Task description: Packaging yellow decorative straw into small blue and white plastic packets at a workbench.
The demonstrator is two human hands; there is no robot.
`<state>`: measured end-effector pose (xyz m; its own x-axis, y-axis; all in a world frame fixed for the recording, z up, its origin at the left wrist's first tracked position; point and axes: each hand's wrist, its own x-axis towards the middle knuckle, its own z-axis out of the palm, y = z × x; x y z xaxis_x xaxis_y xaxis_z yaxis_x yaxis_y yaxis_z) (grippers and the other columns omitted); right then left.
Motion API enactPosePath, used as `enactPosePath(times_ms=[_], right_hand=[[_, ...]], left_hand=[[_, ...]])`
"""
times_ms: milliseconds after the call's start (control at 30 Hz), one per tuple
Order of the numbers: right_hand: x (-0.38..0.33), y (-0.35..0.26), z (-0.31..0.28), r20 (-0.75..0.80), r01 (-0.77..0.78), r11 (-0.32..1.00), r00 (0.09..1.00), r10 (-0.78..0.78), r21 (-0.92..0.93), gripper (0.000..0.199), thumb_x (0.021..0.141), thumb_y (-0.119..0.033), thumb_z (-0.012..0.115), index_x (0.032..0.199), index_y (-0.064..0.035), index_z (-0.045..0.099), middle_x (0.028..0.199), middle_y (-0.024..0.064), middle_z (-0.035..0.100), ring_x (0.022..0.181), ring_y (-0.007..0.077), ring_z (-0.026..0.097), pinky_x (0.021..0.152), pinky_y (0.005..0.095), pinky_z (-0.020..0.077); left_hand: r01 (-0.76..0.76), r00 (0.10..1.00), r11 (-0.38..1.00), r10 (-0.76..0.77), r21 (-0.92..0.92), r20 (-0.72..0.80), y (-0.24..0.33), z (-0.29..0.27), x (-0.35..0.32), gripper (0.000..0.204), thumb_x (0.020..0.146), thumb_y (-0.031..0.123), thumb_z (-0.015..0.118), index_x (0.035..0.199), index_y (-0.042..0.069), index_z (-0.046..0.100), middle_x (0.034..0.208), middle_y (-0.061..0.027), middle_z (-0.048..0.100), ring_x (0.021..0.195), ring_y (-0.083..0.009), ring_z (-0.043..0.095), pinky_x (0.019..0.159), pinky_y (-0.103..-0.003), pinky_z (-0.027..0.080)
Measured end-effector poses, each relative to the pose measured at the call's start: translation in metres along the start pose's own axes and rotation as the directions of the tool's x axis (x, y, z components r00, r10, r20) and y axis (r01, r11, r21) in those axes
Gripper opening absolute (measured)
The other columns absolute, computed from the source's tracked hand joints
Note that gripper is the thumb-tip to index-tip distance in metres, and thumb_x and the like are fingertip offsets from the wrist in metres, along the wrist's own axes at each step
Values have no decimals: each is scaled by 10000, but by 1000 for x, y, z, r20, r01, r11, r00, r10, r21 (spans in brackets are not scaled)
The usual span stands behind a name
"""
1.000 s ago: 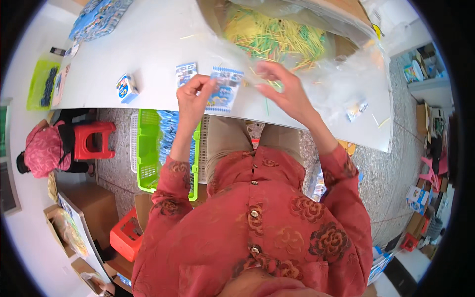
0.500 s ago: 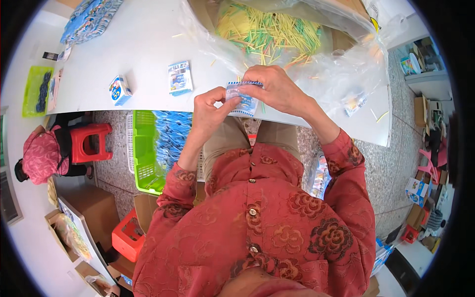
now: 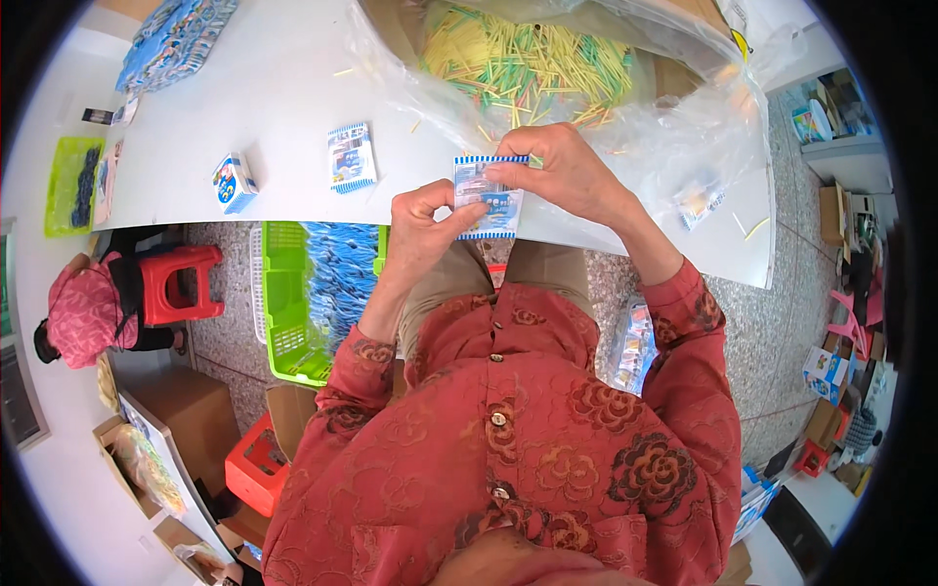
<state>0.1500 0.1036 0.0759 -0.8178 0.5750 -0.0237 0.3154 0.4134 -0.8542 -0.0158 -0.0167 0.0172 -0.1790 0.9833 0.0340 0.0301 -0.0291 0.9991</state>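
Above the table's near edge I hold a small blue-and-white plastic packet (image 3: 489, 217) with striped ends. My left hand (image 3: 422, 227) is closed on its left side, thumb lying across the front. At the upper right, my right hand (image 3: 562, 174) pinches the packet near its striped top edge. A bit of yellow-green stick (image 3: 535, 162) shows by the right fingers; whether they grip it I cannot tell. Left of my hands lie a flat packet (image 3: 351, 158) of the same print and a thicker stack of packets (image 3: 234, 184).
Beyond my hands a box lined with clear plastic (image 3: 386, 78) holds many thin yellow, green and red sticks (image 3: 532, 63). Bundled blue packs (image 3: 176, 44) lie far left. Below the table stands a green basket (image 3: 283, 293) of blue packets. A person (image 3: 93, 308) is near a red stool (image 3: 183, 283).
The packet has come up straighter and flatter, its front now showing more fully. My left hand has shifted slightly right and my right hand slightly right too.
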Motion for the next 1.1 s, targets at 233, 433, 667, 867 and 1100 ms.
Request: enactPosePath(times_ms=[233, 433, 667, 867, 1100], right_hand=[[-3, 1, 3, -81, 211, 974, 973, -218, -83, 141, 798, -133, 644, 835, -2, 610, 739, 103, 573, 665, 200, 535, 618, 309, 424], [-9, -7, 9, -130, 165, 977, 981, -147, 137, 216, 745, -81, 684, 948, -35, 628, 855, 61, 616, 723, 173, 547, 682, 297, 446], [-28, -31, -2, -293, 297, 951, 904, -310, -88, 333, 713, -42, 699, 1033, -80, 616, 1011, 46, 596, 765, 144, 540, 667, 252, 454], [-29, -19, 5, -233, 347, 898, 881, -411, -272, 264, 721, -48, 684, 974, -86, 617, 973, 39, 597, 758, 165, 582, 601, 267, 466], [-35, -27, 6, -77, 272, 920, 949, -304, -284, 157, 748, -138, 660, 885, -89, 602, 884, 37, 611, 694, 224, 599, 577, 321, 475]], left_hand=[[-72, 996, 994, 76, 82, -52, 3, 8, 0, 63, 753, 46, 690, 761, -2, 650, 670, -15, 618, 639, -41, 528, 572, -213, 416], [-120, 986, 982, 135, 143, -95, 10, 8, -5, 64, 736, 20, 696, 725, 1, 635, 671, -19, 614, 636, -41, 528, 575, -206, 410], [-35, 995, 996, 27, -78, -97, 4, 5, -4, 103, 738, -26, 695, 710, 13, 603, 720, 12, 596, 666, -32, 499, 593, -185, 396], [-89, 994, 995, 85, -44, -67, 8, 15, -1, 136, 716, -7, 716, 686, 24, 588, 647, 19, 573, 612, -29, 501, 555, -186, 392], [-130, 991, 991, 129, 43, 28, 1, 12, -6, 137, 680, -10, 734, 718, 13, 604, 685, -4, 596, 651, -49, 522, 590, -210, 414]])
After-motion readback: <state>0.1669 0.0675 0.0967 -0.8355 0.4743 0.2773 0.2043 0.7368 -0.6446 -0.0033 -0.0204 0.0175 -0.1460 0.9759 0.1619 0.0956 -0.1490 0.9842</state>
